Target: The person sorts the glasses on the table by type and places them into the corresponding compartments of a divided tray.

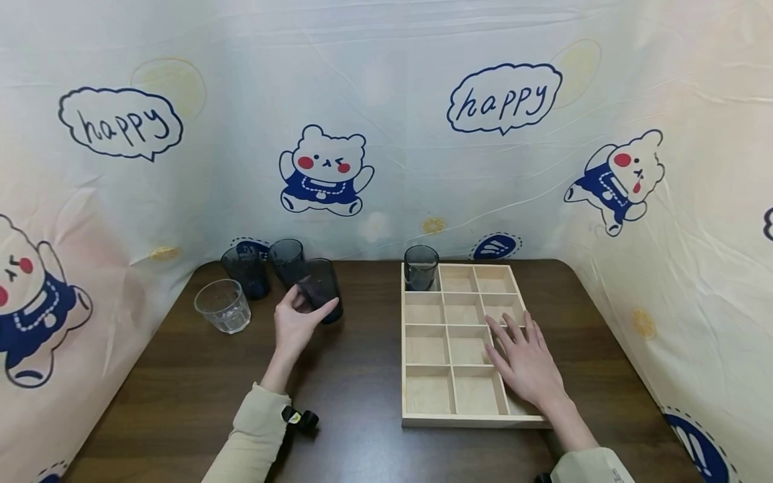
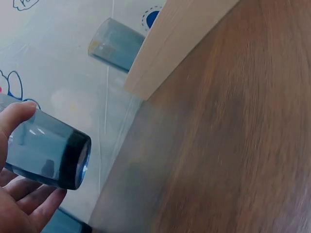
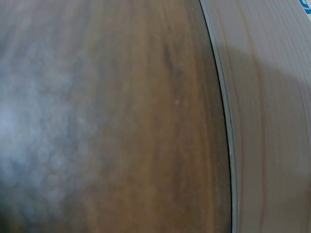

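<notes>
My left hand [image 1: 296, 323] grips a dark blue-grey glass [image 1: 321, 290] between thumb and fingers, left of the wooden divided box [image 1: 421, 421]. In the left wrist view this tinted glass [image 2: 41, 145] is tilted, its thick dark base pointing right. My right hand [image 1: 530, 362] rests with spread fingers over the right side of the box. A second tinted glass [image 1: 421, 268] stands in the box's back left compartment. Behind and left of my left hand are two more dark glasses, one at the left [image 1: 246, 272] and one nearer the middle [image 1: 286, 258].
A clear glass [image 1: 223, 307] stands at the table's left, beside the dark glasses. The brown table [image 1: 356, 402] ends at a patterned cloth backdrop [image 1: 398, 168] behind and at both sides. Low wooden dividers split the box into several compartments.
</notes>
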The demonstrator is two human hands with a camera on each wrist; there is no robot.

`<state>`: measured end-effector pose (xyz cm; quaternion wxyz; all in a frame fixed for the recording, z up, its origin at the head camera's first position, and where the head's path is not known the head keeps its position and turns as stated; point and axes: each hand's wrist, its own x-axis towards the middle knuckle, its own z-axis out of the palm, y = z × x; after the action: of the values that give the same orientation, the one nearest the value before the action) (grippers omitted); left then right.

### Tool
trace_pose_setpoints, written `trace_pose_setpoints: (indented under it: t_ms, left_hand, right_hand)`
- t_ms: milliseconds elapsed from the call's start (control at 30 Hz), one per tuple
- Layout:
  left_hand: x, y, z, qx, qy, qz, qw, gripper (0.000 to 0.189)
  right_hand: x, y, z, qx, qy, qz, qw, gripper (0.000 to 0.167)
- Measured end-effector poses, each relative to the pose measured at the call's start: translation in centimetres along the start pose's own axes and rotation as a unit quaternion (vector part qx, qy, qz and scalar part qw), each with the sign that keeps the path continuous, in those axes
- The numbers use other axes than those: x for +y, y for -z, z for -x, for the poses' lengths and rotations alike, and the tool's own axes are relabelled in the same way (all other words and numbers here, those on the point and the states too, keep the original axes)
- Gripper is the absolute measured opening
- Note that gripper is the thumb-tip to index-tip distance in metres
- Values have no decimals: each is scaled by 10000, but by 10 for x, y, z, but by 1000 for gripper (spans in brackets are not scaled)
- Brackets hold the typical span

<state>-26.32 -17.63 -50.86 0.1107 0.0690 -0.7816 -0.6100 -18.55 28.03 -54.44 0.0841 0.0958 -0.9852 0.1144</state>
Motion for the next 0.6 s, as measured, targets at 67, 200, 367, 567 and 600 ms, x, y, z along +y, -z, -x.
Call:
trace_pose_setpoints:
  t_ms: [67,200,367,567,600]
  left_hand:
    - [0,-5,1,-112,-94,2,9999,72]
    - [2,-16,3,-295,-210,51,9993,75]
    - [7,-28,5,-422,-294,39,9987,78]
    - [12,-37,8,-489,-448,-24,9978,77]
    - [12,-39,8,-505,-468,-23,9976,77]
  right_hand:
    - [0,0,0,3,-3,16,10000,63]
    - [0,0,0,28,7,8,10000,63]
    - [0,-2,0,79,41,-14,10000,63]
    - [0,-2,1,91,30,-43,9999,63]
    - [0,-1,1,88,17,-48,9999,63]
